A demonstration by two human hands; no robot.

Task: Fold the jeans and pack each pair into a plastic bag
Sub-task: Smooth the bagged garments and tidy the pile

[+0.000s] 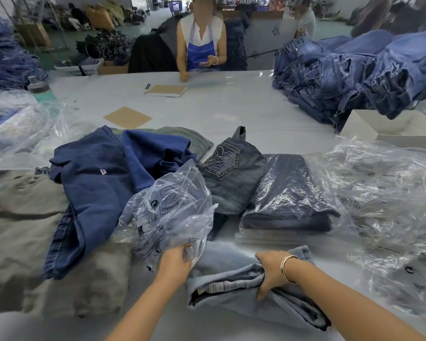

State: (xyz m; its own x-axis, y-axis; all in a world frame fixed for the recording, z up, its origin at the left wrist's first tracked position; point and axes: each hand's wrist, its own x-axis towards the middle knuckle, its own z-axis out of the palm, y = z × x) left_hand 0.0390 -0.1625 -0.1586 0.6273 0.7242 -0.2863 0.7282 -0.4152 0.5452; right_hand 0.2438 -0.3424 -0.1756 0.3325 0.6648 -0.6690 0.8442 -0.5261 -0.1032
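Bare counter (pixel 231 112) mid-far, only a notebook (pixel 166 90) and cardboard square (pixel 127 117) there. Near side crowded: dark blue jeans (pixel 101 183) and grey cloth (pixel 35 242) left, bagged jeans (pixel 288 193) center-right, loose plastic bags (pixel 391 193) right. Denim stack (pixel 349 75) blocking far right. Narrow bare strip along near edge.
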